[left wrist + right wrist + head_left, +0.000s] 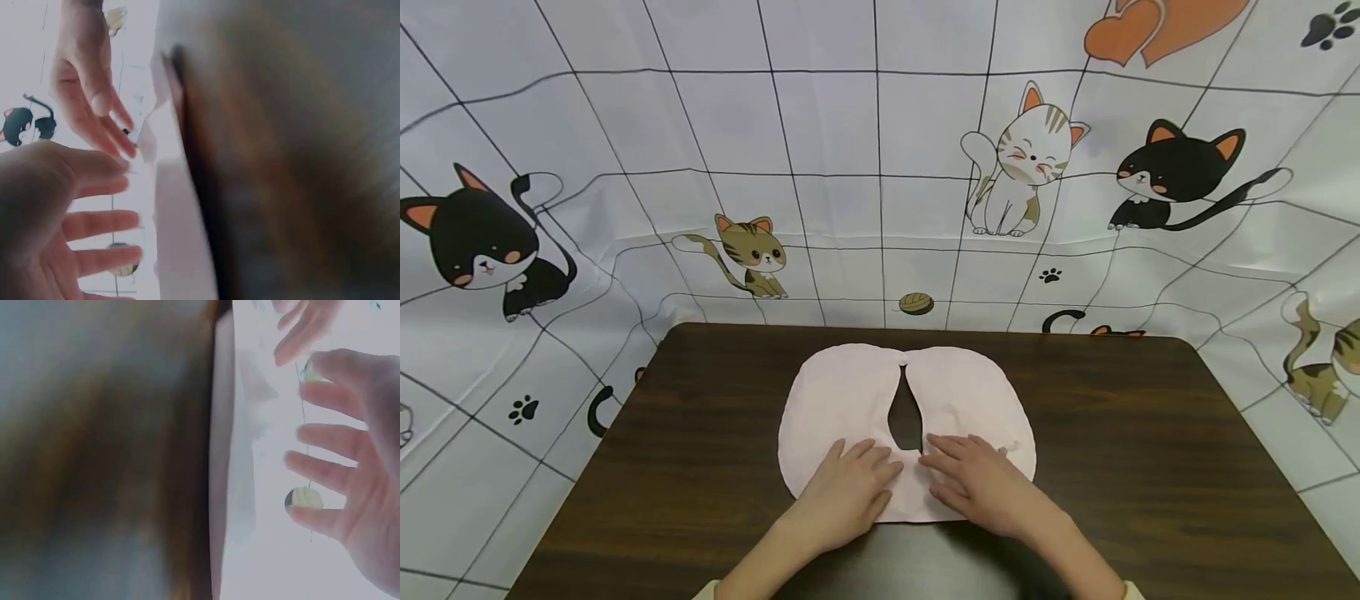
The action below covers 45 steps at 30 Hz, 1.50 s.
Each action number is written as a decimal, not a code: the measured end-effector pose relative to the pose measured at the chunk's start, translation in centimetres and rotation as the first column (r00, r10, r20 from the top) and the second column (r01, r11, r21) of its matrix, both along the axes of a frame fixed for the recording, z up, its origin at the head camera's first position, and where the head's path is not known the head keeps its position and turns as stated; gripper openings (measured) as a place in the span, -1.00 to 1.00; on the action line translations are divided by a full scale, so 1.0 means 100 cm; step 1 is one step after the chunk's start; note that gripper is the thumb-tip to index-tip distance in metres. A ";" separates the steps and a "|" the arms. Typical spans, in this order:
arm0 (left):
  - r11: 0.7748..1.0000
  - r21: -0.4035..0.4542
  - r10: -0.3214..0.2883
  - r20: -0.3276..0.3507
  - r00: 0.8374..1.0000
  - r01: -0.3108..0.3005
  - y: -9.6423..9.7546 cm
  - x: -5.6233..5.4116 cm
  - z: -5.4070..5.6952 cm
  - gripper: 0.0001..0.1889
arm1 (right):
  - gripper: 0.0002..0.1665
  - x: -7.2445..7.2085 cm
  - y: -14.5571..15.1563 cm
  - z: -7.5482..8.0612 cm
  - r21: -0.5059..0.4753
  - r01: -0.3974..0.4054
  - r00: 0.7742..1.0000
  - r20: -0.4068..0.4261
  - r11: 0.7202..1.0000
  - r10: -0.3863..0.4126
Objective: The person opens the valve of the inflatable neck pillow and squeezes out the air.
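A pale pink cloth bib (850, 392) lies spread on the dark wooden table, its two rounded lobes meeting at the far side around a teardrop-shaped neck opening. Over its near left part is my left hand (850, 492), fingers extended and slightly spread. My right hand (977, 483) mirrors it over the near right part, fingertips beside the neck opening. A small greyish bit shows on the bib by the right hand. In the left wrist view the straight fingers (103, 224) come close to the pink cloth (178, 231); nothing is pinched. The right wrist view shows straight, spread fingers (325, 469) too.
The dark brown table (1120, 433) extends to both sides of the bib, with a shiny patch at its near edge. Behind and around it hangs a white grid-patterned sheet (827, 125) printed with cats, paws and hearts.
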<state>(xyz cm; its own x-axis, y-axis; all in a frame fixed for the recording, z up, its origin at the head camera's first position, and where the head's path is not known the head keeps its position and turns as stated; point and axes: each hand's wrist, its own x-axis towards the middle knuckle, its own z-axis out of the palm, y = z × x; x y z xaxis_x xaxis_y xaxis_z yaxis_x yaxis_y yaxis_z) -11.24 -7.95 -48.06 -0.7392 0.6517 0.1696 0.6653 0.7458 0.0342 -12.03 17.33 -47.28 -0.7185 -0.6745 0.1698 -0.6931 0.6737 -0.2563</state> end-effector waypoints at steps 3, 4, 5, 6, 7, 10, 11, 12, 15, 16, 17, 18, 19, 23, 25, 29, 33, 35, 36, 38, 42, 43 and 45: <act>0.996 0.081 0.020 0.017 1.000 -0.022 -0.001 -0.021 0.011 -0.67 | -0.57 -0.027 0.004 0.003 -0.068 0.052 0.996 -0.066 0.996 -0.056; 0.994 0.106 0.029 0.018 0.999 -0.031 -0.001 -0.029 0.014 -0.66 | -0.55 -0.036 0.005 0.004 -0.079 0.078 0.993 -0.081 0.994 -0.085; 0.991 0.125 0.041 0.018 0.999 -0.043 0.000 -0.037 0.016 -0.65 | -0.53 -0.046 0.005 0.005 -0.084 0.111 0.989 -0.086 0.990 -0.119; 0.989 0.135 0.053 0.018 0.998 -0.055 0.001 -0.046 0.019 -0.63 | -0.50 -0.056 0.005 0.006 -0.084 0.146 0.984 -0.088 0.986 -0.153; 0.988 0.137 0.065 0.016 0.998 -0.067 0.002 -0.054 0.021 -0.62 | -0.47 -0.066 0.006 0.007 -0.078 0.178 0.979 -0.085 0.981 -0.185; 0.990 0.103 0.099 0.028 0.995 -0.101 0.009 -0.077 0.024 -0.58 | -0.39 -0.094 0.005 0.006 -0.042 0.262 0.962 -0.068 0.964 -0.265; 0.990 0.082 0.110 0.029 0.994 -0.112 0.012 -0.084 0.023 -0.57 | -0.37 -0.102 0.004 0.005 -0.031 0.284 0.956 -0.066 0.958 -0.286; 0.991 0.063 0.119 0.030 0.992 -0.120 0.015 -0.090 0.022 -0.56 | -0.36 -0.109 0.003 0.002 -0.020 0.302 0.951 -0.060 0.953 -0.303; 0.988 0.013 0.153 0.029 0.988 -0.153 0.022 -0.109 0.019 -0.56 | -0.31 -0.127 -0.003 -0.007 0.017 0.339 0.940 -0.044 0.941 -0.338; 0.987 0.001 0.163 0.022 0.986 -0.163 0.023 -0.115 0.017 -0.56 | -0.30 -0.132 -0.006 -0.009 0.025 0.348 0.937 -0.037 0.937 -0.347; 0.985 -0.008 0.171 0.016 0.985 -0.171 0.025 -0.122 0.016 -0.56 | -0.29 -0.136 -0.009 -0.012 0.035 0.357 0.934 -0.034 0.933 -0.356; 0.983 -0.017 0.181 0.015 0.983 -0.180 0.026 -0.128 0.016 -0.57 | -0.28 -0.140 -0.012 -0.013 0.049 0.364 0.931 -0.034 0.930 -0.363; 0.981 -0.025 0.191 0.018 0.981 -0.190 0.027 -0.133 0.016 -0.57 | -0.27 -0.143 -0.014 -0.014 0.059 0.371 0.929 -0.029 0.927 -0.370; 0.970 -0.062 0.237 0.051 0.970 -0.234 0.031 -0.149 0.017 -0.56 | -0.25 -0.151 -0.019 -0.014 0.104 0.405 0.914 -0.007 0.908 -0.406; 0.961 -0.094 0.267 0.077 0.961 -0.260 0.032 -0.152 0.016 -0.53 | -0.24 -0.154 -0.020 -0.015 0.126 0.422 0.905 0.011 0.898 -0.426; 0.943 -0.141 0.317 0.111 0.942 -0.301 0.031 -0.155 0.011 -0.49 | -0.22 -0.156 -0.019 -0.020 0.170 0.443 0.891 0.028 0.880 -0.453; 0.940 -0.158 0.327 0.150 0.933 -0.304 0.029 -0.154 0.001 -0.46 | -0.20 -0.152 -0.018 -0.028 0.173 0.434 0.890 0.067 0.884 -0.450; 0.940 -0.170 0.325 0.173 0.930 -0.297 0.028 -0.152 -0.004 -0.44 | -0.20 -0.148 -0.018 -0.032 0.159 0.424 0.893 0.091 0.891 -0.441; 0.940 -0.175 0.324 0.178 0.929 -0.294 0.028 -0.151 -0.005 -0.44 | -0.19 -0.147 -0.019 -0.034 0.155 0.419 0.894 0.104 0.895 -0.436; 0.940 -0.176 0.324 0.183 0.928 -0.294 0.028 -0.150 -0.008 -0.44 | -0.19 -0.144 -0.020 -0.036 0.148 0.412 0.895 0.120 0.899 -0.430; 0.936 -0.173 0.335 0.180 0.925 -0.305 0.029 -0.149 -0.010 -0.44 | -0.19 -0.142 -0.021 -0.037 0.142 0.417 0.891 0.134 0.898 -0.434; 0.935 -0.173 0.339 0.181 0.923 -0.310 0.029 -0.149 -0.010 -0.44 | -0.19 -0.142 -0.021 -0.037 0.143 0.418 0.890 0.133 0.897 -0.436; 0.933 -0.177 0.344 0.183 0.921 -0.313 0.029 -0.150 -0.010 -0.44 | -0.19 -0.142 -0.021 -0.036 0.153 0.420 0.888 0.133 0.895 -0.440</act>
<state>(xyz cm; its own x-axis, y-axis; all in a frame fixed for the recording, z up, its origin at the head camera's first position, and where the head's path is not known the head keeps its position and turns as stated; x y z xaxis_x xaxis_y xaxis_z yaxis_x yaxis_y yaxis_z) -26.21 -5.05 -49.09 -0.9242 0.3717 -0.0872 0.3712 0.9283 0.0226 -26.23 15.24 -50.90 -0.9531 -0.3009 -0.0328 -0.2847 0.9280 -0.2405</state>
